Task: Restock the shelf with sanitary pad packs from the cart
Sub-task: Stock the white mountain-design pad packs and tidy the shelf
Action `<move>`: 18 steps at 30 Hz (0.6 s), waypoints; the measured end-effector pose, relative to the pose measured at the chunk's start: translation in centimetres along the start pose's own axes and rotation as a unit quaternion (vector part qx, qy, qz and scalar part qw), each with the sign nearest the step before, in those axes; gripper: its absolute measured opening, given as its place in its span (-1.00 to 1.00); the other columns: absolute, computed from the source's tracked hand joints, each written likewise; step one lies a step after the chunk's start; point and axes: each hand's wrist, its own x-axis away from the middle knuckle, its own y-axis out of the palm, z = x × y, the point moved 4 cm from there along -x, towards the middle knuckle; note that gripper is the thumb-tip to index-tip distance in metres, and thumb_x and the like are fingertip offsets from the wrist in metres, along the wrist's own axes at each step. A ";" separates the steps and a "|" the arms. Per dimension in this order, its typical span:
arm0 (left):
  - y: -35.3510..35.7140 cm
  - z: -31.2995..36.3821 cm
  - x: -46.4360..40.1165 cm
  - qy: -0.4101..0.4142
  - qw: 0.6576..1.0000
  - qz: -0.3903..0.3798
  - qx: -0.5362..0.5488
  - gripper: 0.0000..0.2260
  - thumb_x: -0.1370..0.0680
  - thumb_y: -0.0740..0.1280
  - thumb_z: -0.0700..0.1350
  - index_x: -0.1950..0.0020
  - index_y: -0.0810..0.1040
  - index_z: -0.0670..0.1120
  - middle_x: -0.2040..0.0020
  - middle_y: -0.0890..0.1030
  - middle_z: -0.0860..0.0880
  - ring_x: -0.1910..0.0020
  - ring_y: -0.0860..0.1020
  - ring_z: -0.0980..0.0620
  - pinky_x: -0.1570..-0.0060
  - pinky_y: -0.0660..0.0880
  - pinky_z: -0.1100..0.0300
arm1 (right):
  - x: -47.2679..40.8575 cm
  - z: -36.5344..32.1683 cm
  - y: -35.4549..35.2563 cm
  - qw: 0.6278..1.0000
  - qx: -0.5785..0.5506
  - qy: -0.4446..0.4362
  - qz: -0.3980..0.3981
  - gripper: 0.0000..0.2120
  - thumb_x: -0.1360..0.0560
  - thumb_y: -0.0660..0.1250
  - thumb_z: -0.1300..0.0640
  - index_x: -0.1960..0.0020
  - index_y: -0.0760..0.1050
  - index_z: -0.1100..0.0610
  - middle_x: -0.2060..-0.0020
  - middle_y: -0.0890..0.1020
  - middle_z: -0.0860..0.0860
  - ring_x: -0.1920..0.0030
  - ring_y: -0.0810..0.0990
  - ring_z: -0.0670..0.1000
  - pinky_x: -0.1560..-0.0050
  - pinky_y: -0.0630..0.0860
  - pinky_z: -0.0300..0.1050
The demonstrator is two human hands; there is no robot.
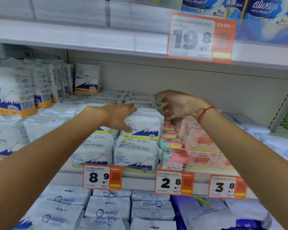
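Both my arms reach into the middle shelf [140, 180]. My left hand [119, 116] lies flat on top of a white and blue PURE COTTON pad pack [144, 128] on the upper layer of a stack, thumb down its front face. My right hand [175, 104] is curled over a small pink, green and yellow pad pack [164, 103] at the top of a colourful column just right of the white stack; fingers pinch its top edge. More white packs [135, 156] sit below. The cart is out of view.
Pink packs [199, 141] fill the shelf right of the colourful column. Upright white packs [87, 79] stand at the back left. Price tags 8.9 [102, 177], 2.8 [174, 182] and 3.8 [227, 186] line the shelf edge. A higher shelf with a 19.8 tag [200, 37] hangs overhead.
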 end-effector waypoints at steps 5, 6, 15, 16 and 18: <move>-0.3 0.5 1.1 0.006 0.998 0.054 0.011 -0.27 -0.52 0.31 0.16 -0.56 0.01 0.02 -0.55 0.14 0.02 -0.50 0.19 -0.04 -0.41 0.18 0.05 | 3.0 2.4 2.8 0.981 0.182 0.021 -0.067 -0.54 -0.43 0.40 0.29 -0.30 0.39 0.23 -0.32 0.48 0.10 -0.31 0.44 0.10 -0.28 0.47 -0.01; -0.2 0.4 1.1 0.005 0.999 0.051 0.007 -0.29 -0.53 0.30 0.15 -0.56 0.03 0.02 -0.55 0.16 0.02 -0.50 0.19 -0.04 -0.41 0.19 0.06 | 2.5 2.9 3.5 0.979 0.201 0.009 -0.036 -0.58 -0.45 0.39 0.29 -0.29 0.41 0.24 -0.30 0.50 0.11 -0.27 0.48 0.08 -0.21 0.52 -0.05; -0.2 -0.5 -0.4 -0.029 0.999 0.026 0.031 -0.33 -0.52 0.36 0.03 -0.54 0.11 0.02 -0.52 0.22 0.03 -0.46 0.26 -0.05 -0.38 0.29 0.03 | 1.0 2.1 4.6 0.939 0.330 -0.039 0.088 -0.29 -0.40 0.49 0.04 -0.40 0.25 0.27 -0.32 0.41 0.09 -0.26 0.47 0.11 -0.21 0.51 -0.02; -0.1 -0.5 -0.5 -0.035 0.998 0.025 0.034 -0.34 -0.52 0.37 0.01 -0.53 0.11 0.01 -0.52 0.23 0.03 -0.45 0.27 -0.05 -0.36 0.30 0.04 | 0.9 1.8 4.7 0.937 0.334 -0.043 0.097 -0.29 -0.38 0.50 0.05 -0.39 0.27 0.28 -0.30 0.42 0.10 -0.25 0.48 0.11 -0.21 0.52 -0.01; -0.1 -0.3 -0.6 -0.045 0.998 0.022 0.034 -0.34 -0.52 0.37 -0.01 -0.53 0.12 0.00 -0.50 0.25 0.01 -0.44 0.28 -0.06 -0.33 0.32 0.04 | 0.7 1.6 4.9 0.936 0.332 -0.044 0.108 -0.33 -0.36 0.52 0.07 -0.34 0.31 0.29 -0.22 0.45 0.11 -0.21 0.52 0.11 -0.19 0.54 0.00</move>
